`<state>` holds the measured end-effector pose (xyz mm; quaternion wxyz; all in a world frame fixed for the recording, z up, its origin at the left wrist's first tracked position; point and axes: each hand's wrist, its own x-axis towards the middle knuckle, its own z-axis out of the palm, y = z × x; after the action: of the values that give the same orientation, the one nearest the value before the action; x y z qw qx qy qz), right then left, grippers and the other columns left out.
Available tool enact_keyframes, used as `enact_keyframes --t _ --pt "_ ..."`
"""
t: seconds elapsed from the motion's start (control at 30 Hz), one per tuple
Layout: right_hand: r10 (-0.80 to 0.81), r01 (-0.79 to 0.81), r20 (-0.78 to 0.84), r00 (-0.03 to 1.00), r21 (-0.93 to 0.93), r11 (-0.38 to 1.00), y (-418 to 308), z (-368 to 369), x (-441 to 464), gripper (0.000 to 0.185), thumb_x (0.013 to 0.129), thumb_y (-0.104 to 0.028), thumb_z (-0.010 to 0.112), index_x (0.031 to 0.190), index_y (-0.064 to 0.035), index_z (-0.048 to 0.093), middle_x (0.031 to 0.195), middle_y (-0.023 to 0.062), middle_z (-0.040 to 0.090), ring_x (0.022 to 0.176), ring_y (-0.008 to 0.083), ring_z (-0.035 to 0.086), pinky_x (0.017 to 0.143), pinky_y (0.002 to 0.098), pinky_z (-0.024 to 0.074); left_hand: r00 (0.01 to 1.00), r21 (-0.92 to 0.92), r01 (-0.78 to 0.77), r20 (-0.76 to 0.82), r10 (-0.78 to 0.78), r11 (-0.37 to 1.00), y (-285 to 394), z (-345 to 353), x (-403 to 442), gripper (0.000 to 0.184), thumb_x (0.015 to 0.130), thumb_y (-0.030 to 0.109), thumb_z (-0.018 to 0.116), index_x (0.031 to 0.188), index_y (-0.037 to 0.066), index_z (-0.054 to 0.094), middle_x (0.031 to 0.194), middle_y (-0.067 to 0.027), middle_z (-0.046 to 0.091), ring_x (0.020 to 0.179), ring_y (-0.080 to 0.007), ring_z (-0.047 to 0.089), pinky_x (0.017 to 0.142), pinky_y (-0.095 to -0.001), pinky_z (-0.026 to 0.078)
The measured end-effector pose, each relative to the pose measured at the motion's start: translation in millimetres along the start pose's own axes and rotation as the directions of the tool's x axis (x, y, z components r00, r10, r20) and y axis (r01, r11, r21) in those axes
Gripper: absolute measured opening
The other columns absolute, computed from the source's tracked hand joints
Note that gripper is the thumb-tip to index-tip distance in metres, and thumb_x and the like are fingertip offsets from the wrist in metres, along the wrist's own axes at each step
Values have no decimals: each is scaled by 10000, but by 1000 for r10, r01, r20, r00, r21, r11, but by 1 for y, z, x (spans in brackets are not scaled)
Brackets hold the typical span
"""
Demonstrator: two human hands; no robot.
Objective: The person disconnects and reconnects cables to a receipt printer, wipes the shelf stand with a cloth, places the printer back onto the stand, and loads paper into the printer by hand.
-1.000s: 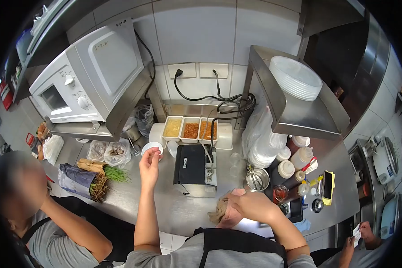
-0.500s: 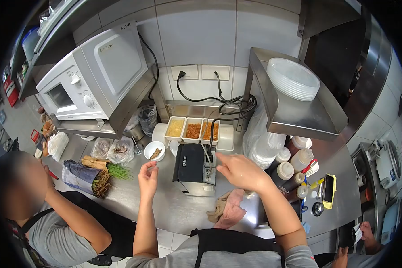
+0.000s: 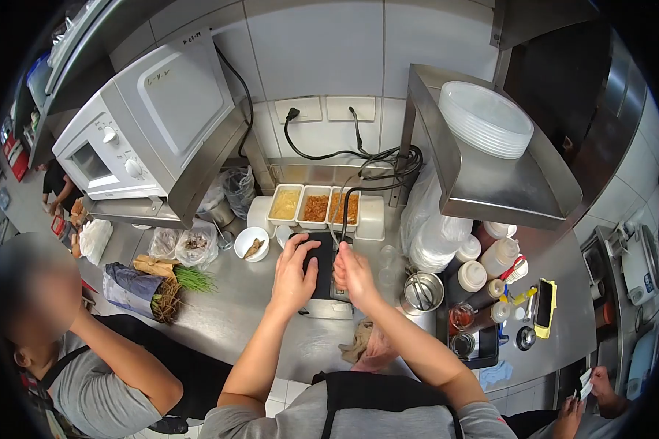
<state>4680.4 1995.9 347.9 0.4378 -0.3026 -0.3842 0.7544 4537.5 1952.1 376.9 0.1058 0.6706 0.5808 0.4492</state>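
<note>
A black Epson receipt printer (image 3: 316, 256) stands on the steel counter, partly covered by my hands. Fingers apart, my left hand (image 3: 294, 276) rests on the printer's left side and top. My right hand (image 3: 354, 276) is closed at the printer's right side, around a cable (image 3: 345, 219) that comes down from a coil near the wall. The end of that cable is hidden behind my fingers. Just behind the printer are white tubs of chopped food (image 3: 315, 208). A small white bowl (image 3: 251, 244) with brown pieces stands to the left.
A microwave (image 3: 135, 132) sits on a raised shelf at left, above bagged food and green onions (image 3: 196, 278). Right of my arm are a metal pot (image 3: 422, 293), sauce bottles (image 3: 499, 260) and a phone (image 3: 544, 304). A co-worker (image 3: 110, 358) stands close at left.
My left hand has moved right, from beside the bowl onto the printer. My right hand has drawn back and left and closed around the cable, uncovering the metal pot.
</note>
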Motion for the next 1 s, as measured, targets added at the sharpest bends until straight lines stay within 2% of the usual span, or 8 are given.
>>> enact_keyframes --t 0.03,0.23,0.57,0.7,0.8,0.9,0.93,1.0 --pt "-99 99 -26 995 -30 995 5 3 1 472 983 -459 412 658 -118 385 514 -49 322 380 56 270 346 234 195 1000 24 -11 -3 11 1000 -3 1 0 295 820 54 572 1115 59 589 1253 -141 497 1156 -331 496 990 -424 371" --pt "-230 223 -20 973 -179 958 15 5 2 446 997 -414 404 668 -112 411 521 -56 340 410 47 304 372 224 234 999 26 0 -33 1 1000 -3 3 1 304 801 38 575 1104 60 597 1246 -141 499 1138 -345 501 972 -421 391" --pt "-184 183 16 983 -211 960 14 -1 1 447 1003 -400 394 664 -109 399 520 -53 331 403 48 290 364 228 230 999 58 37 0 -37 998 2 -2 -2 306 816 52 570 1121 69 591 1252 -133 484 1158 -327 487 992 -423 371" --pt "-194 192 1 981 -170 967 14 1 -4 453 1004 -400 391 655 -111 371 520 -44 328 403 53 287 365 235 228 999 106 -34 41 30 994 -1 -3 -1 298 827 64 564 1124 68 589 1285 -131 475 1183 -332 473 1009 -433 355" --pt "-185 189 43 982 -146 971 19 -8 -5 466 1007 -418 363 707 -77 467 556 -23 402 469 73 407 441 235 337 992 102 -92 97 82 991 -5 -8 2 291 835 68 558 1124 62 586 1292 -135 481 1200 -332 465 1023 -438 342" --pt "-260 264 49 964 -245 933 19 -21 -2 508 1012 -432 328 841 -21 573 665 16 517 612 106 530 595 248 438 984 19 -107 147 103 994 -12 -9 8 287 841 69 552 1126 54 582 1277 -141 500 1219 -319 460 1039 -455 326" --pt "-259 253 -2 966 -204 946 15 -31 -2 561 1012 -450 302 987 16 614 814 45 596 751 126 581 734 266 467 982 13 -125 148 121 992 -15 -7 8 289 848 74 550 1135 54 578 1296 -133 487 1223 -320 457 1054 -471 309" --pt "-272 258 -50 961 -194 947 1 -54 4 460 1013 -374 365 1021 10 617 888 51 617 785 120 585 737 270 479 984 24 -78 163 73 997 -11 -6 7 291 854 80 547 1143 55 572 1310 -123 475 1226 -324 453 1072 -482 289"
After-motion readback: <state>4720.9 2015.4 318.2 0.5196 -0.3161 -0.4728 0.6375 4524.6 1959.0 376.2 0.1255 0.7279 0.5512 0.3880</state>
